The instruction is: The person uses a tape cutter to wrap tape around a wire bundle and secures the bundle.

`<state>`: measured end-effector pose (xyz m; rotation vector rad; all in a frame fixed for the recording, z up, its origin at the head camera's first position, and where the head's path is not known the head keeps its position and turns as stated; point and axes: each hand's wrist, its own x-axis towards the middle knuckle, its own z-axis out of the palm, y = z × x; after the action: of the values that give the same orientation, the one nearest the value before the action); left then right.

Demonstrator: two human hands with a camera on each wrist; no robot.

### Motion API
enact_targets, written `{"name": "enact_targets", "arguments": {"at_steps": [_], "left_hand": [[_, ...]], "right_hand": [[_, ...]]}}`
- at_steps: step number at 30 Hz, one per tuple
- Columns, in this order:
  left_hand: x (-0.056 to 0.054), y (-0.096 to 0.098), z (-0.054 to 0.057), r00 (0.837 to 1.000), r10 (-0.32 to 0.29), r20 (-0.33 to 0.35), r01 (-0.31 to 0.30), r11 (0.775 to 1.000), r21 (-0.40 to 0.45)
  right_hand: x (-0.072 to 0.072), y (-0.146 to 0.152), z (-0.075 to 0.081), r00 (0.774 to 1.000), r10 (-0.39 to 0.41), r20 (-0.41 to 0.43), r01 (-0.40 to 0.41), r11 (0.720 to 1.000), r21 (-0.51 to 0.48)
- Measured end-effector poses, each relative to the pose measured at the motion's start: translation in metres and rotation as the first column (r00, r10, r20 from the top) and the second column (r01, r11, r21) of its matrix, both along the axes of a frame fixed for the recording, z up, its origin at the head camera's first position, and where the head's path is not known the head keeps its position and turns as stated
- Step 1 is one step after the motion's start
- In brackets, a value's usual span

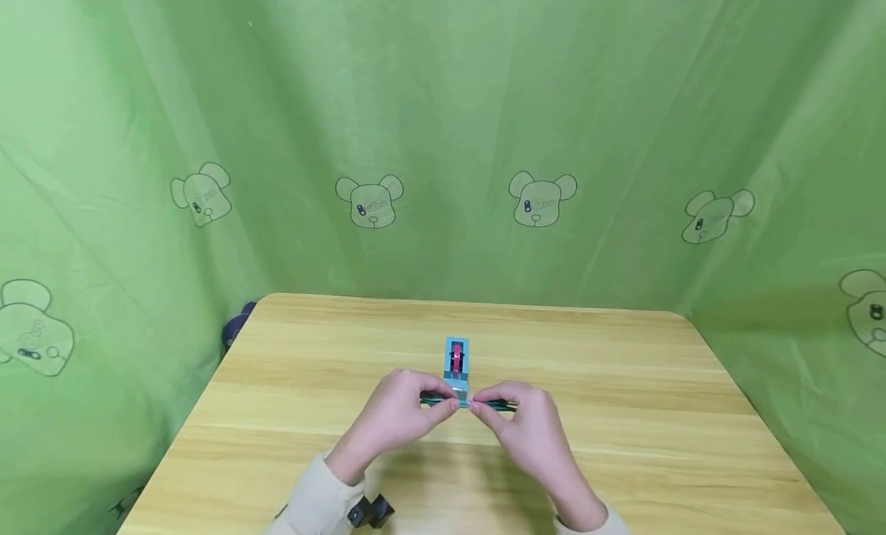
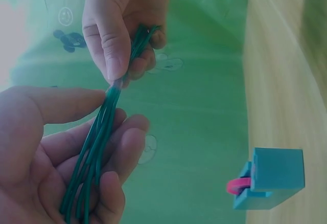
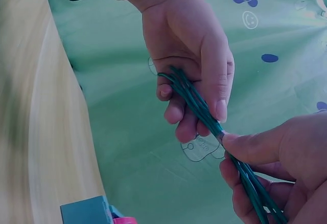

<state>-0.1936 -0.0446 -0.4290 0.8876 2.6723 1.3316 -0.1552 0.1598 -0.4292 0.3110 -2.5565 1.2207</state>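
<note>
A bundle of thin green wires (image 2: 102, 127) runs between my two hands. At its middle is a short shiny band (image 2: 117, 84) that looks like clear tape. My left hand (image 1: 404, 408) pinches the bundle on one side of the band, thumb on top and fingers beneath. Close by, my right hand (image 1: 529, 423) pinches it on the other side, thumb tip right at the band in the right wrist view. The loose wire ends spread over both palms. Just beyond the fingertips in the head view stands a blue tape dispenser (image 1: 447, 350) with a pink roll core (image 1: 457, 358).
The wooden table (image 1: 623, 381) spreads out around the hands. Green cloth (image 1: 443, 97) with bear drawings hangs behind it and along both sides. A small black device (image 1: 371, 511) sits by the left sleeve.
</note>
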Motion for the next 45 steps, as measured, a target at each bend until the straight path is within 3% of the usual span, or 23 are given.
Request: {"name": "enact_targets", "arguments": {"at_steps": [18,26,39,45], "left_hand": [[0.013,0.003,0.013,0.991,-0.005,-0.133,0.002,1.000,-0.021],[0.016,0.003,0.017,0.988,0.015,-0.151,-0.019,1.000,-0.021],[0.015,0.001,0.013,0.967,0.021,-0.253,-0.025,1.000,-0.014],[0.015,0.000,0.013,0.962,0.002,-0.274,-0.003,1.000,-0.004]], "right_hand": [[0.011,0.000,0.013,0.998,0.008,-0.066,-0.008,1.000,-0.001],[0.012,-0.001,0.013,0.993,0.024,-0.112,-0.024,1.000,0.004],[0.013,-0.001,0.013,0.993,0.063,-0.098,-0.064,0.998,-0.004],[0.015,-0.001,0.015,0.996,0.048,-0.081,-0.043,0.997,0.068]]}}
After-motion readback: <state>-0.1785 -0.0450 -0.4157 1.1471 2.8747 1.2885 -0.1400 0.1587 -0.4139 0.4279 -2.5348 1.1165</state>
